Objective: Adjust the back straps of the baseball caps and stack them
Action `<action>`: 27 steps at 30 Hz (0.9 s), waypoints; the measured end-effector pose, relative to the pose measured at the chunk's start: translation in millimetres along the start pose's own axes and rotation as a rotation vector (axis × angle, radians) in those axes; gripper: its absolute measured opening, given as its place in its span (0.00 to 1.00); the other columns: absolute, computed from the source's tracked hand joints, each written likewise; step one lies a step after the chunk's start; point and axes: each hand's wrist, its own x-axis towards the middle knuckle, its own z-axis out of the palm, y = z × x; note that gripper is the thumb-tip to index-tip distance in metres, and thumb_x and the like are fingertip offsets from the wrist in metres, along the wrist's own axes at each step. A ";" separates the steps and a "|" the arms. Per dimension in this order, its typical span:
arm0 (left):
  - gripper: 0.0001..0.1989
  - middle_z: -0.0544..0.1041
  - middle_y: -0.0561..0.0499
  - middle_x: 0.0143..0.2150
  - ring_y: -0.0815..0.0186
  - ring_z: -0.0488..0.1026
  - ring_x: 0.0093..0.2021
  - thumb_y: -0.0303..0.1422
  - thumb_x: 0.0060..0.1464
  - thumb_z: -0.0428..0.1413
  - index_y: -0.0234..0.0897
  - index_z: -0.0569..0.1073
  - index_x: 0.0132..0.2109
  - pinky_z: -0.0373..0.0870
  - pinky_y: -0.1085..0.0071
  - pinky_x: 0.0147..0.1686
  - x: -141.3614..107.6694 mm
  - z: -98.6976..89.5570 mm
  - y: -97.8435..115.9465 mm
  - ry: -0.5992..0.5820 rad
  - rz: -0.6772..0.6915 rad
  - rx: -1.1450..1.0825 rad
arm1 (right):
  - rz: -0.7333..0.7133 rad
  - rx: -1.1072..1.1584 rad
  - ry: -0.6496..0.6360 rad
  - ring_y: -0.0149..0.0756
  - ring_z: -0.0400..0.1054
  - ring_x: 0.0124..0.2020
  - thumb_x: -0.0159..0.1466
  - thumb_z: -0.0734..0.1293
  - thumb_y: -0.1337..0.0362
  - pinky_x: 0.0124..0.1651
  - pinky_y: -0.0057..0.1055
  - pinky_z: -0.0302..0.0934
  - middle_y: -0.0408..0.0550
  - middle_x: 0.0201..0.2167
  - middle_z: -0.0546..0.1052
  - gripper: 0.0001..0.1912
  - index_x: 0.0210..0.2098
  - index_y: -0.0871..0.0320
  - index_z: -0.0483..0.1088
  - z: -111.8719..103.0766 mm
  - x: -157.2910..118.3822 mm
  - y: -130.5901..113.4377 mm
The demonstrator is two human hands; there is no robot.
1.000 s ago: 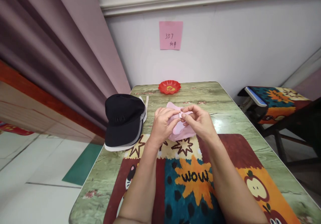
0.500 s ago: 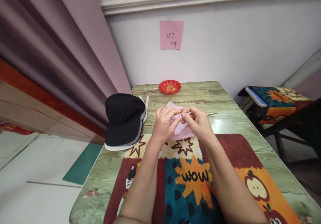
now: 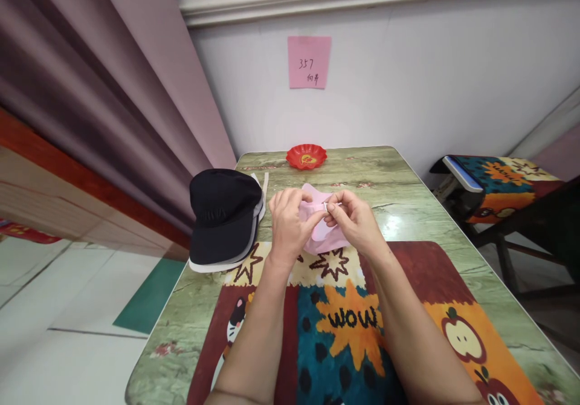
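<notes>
My right hand [image 3: 356, 217] pinches a small white buckle-like piece [image 3: 325, 207] between thumb and fingertips. That piece lies against pink cloth [image 3: 322, 233], which spreads under both hands on the table; the hands hide much of it, so its exact kind is unclear. My left hand [image 3: 289, 220] is on the cloth's left side, thumb and fingers apart, with the thumb tip close to the white piece. Left of my hands sits a stack of caps [image 3: 226, 208], a black one on top, with grey and white brims showing beneath and pale straps behind.
A red scalloped dish [image 3: 306, 157] stands near the back edge of the green table [image 3: 389, 181]. A colourful printed mat [image 3: 408, 272] covers the table's near part. A pink note [image 3: 309, 62] is stuck on the wall. At right is a stool [image 3: 502, 181] with a similar mat.
My left hand has moved slightly left, its fingers parting from the white piece. My right hand stays almost still, pinching it.
</notes>
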 end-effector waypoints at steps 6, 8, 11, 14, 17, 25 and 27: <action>0.05 0.79 0.48 0.51 0.53 0.71 0.60 0.33 0.54 0.66 0.42 0.78 0.31 0.60 0.49 0.64 -2.9 6.5 7.1 -0.055 -0.098 -0.161 | -0.020 -0.052 0.007 0.33 0.74 0.27 0.66 0.69 0.49 0.33 0.32 0.71 0.43 0.26 0.76 0.16 0.36 0.55 0.67 -1.8 -0.5 0.3; 0.04 0.78 0.47 0.56 0.51 0.66 0.66 0.32 0.53 0.66 0.42 0.80 0.31 0.58 0.46 0.67 -3.5 9.8 6.3 -0.068 -0.162 -0.246 | -0.028 -0.084 0.011 0.33 0.74 0.27 0.66 0.68 0.49 0.34 0.32 0.70 0.43 0.26 0.76 0.15 0.36 0.55 0.68 -2.9 -0.5 0.7; 0.02 0.78 0.45 0.59 0.50 0.64 0.69 0.32 0.53 0.65 0.41 0.81 0.33 0.57 0.45 0.69 -3.9 12.6 3.5 -0.091 -0.238 -0.361 | -0.047 -0.107 0.015 0.33 0.74 0.28 0.66 0.68 0.51 0.36 0.32 0.70 0.43 0.27 0.76 0.14 0.36 0.55 0.68 -3.6 -0.2 0.6; 0.03 0.79 0.43 0.58 0.50 0.64 0.69 0.32 0.55 0.64 0.39 0.81 0.33 0.59 0.45 0.68 -3.9 13.4 -0.1 -0.114 -0.276 -0.466 | -0.061 -0.090 0.018 0.34 0.74 0.30 0.67 0.68 0.51 0.36 0.33 0.70 0.44 0.28 0.76 0.14 0.36 0.55 0.68 -2.4 0.1 0.3; 0.03 0.79 0.43 0.57 0.50 0.64 0.70 0.32 0.55 0.63 0.39 0.80 0.33 0.59 0.45 0.68 -4.1 14.7 -3.8 -0.112 -0.290 -0.493 | -0.079 -0.115 0.024 0.35 0.75 0.30 0.67 0.67 0.52 0.37 0.33 0.71 0.45 0.29 0.77 0.13 0.36 0.55 0.67 -0.4 -0.3 0.7; 0.05 0.80 0.45 0.55 0.52 0.65 0.68 0.27 0.53 0.61 0.39 0.76 0.30 0.59 0.46 0.68 -4.7 18.9 -6.5 -0.079 -0.249 -0.417 | -0.241 -0.316 -0.031 0.38 0.75 0.40 0.66 0.67 0.62 0.42 0.35 0.72 0.50 0.44 0.78 0.13 0.51 0.53 0.70 -0.2 -2.2 -5.4; 0.06 0.80 0.45 0.54 0.53 0.66 0.68 0.25 0.52 0.60 0.39 0.74 0.29 0.59 0.47 0.68 -4.2 18.9 -6.5 -0.067 -0.245 -0.408 | -0.312 -0.366 -0.063 0.39 0.74 0.43 0.67 0.67 0.63 0.44 0.35 0.72 0.51 0.48 0.77 0.17 0.55 0.51 0.71 -1.8 -1.9 -6.6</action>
